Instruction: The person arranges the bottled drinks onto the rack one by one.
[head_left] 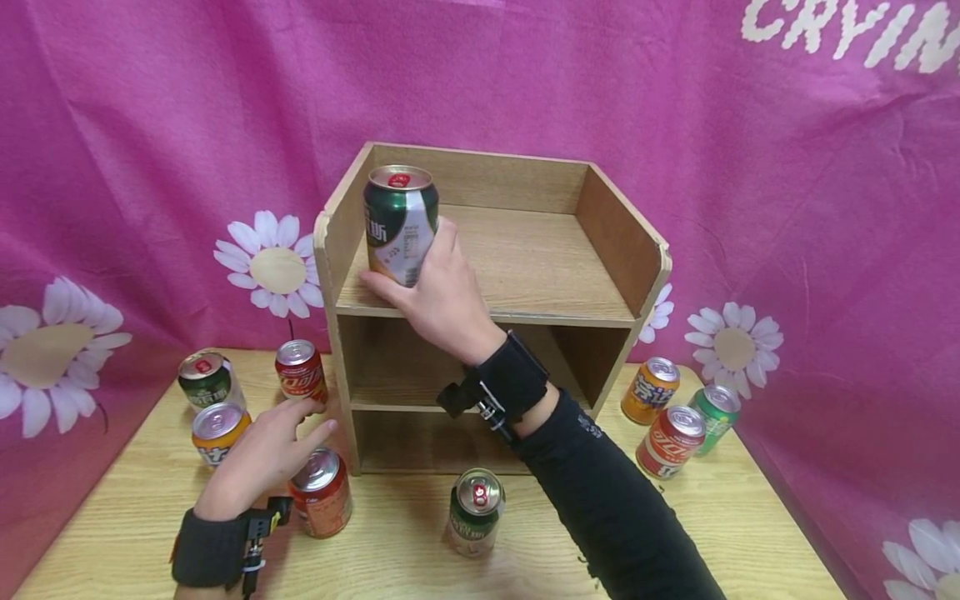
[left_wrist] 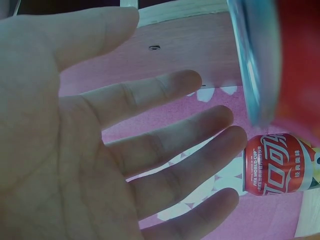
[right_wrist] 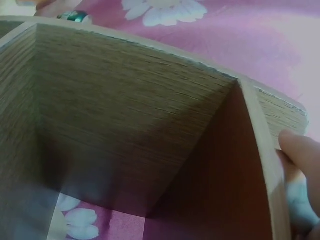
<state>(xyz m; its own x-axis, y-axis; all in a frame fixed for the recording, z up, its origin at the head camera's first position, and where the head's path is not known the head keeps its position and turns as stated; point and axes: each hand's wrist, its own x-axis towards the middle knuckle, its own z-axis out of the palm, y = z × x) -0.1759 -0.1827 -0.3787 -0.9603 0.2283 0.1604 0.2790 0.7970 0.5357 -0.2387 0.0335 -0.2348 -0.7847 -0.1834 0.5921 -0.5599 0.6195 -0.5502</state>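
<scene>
My right hand (head_left: 455, 298) grips a green-and-white can (head_left: 397, 221) with a red tab, upright over the left side of the wooden shelf's (head_left: 540, 258) top board. In the right wrist view only a thumb (right_wrist: 302, 155) shows beside the shelf's edge; most of the can is hidden. My left hand (head_left: 262, 450) hovers among the cans on the left, fingers spread and palm bare in the left wrist view. Nearest to it is a red Coke can (head_left: 322, 496) in front. Another red cola can (head_left: 300, 372) stands behind its fingertips.
Left of the shelf are a green can (head_left: 210, 379) and an orange can (head_left: 219, 429). A green-and-white can (head_left: 477, 512) stands in front. On the right are an orange can (head_left: 651, 390), a red cola can (head_left: 671, 442) and a green can (head_left: 716, 415). Pink cloth (head_left: 480, 75) hangs behind.
</scene>
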